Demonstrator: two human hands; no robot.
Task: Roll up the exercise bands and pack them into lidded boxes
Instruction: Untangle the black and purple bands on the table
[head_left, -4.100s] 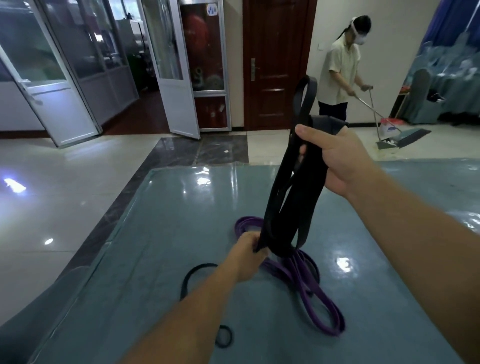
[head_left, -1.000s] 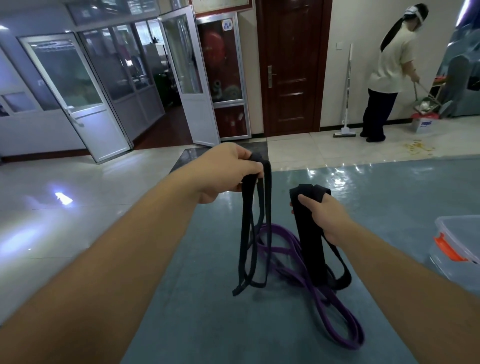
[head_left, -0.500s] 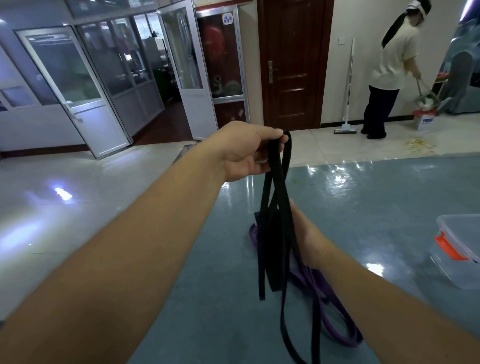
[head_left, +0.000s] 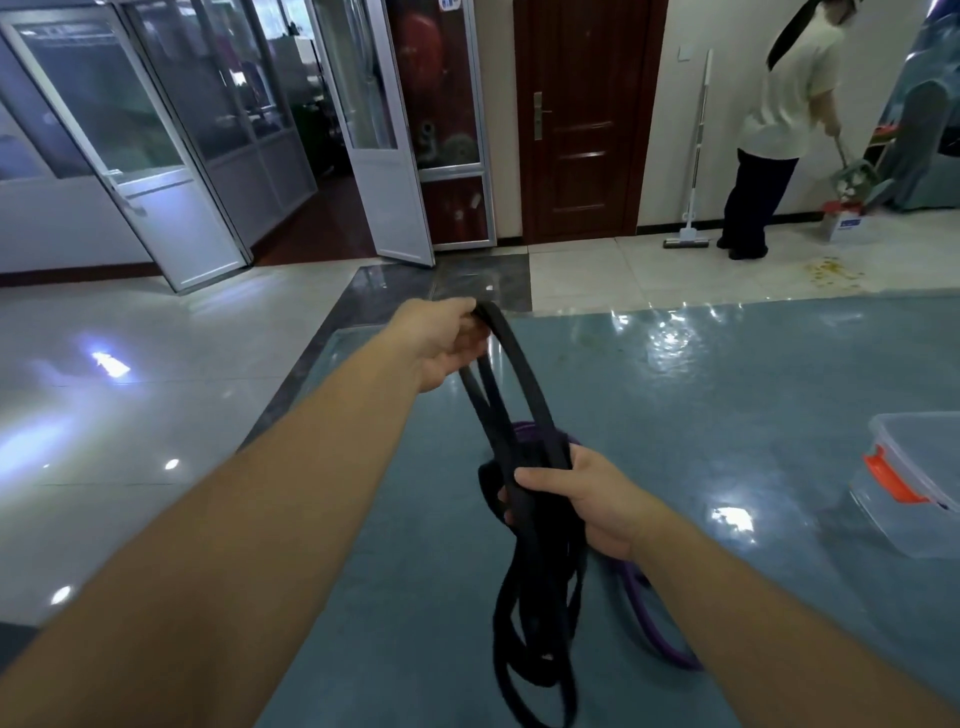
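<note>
Both hands gripping black band (head_left: 511, 415), purple band (head_left: 652, 618) beneath

left hand (head_left: 441, 340) raised, right hand (head_left: 592, 499) lower, both gripping

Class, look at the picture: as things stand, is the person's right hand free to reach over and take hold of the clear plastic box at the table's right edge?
Probably not yet. The right hand grips the black bands, so it is occupied. The table between it and the box looks bare.

No text can be read anywhere. The blue sticker (head_left: 450, 4) on the far glass door is too small to read. The print on the far right white box (head_left: 845, 224) is blurred.
</note>
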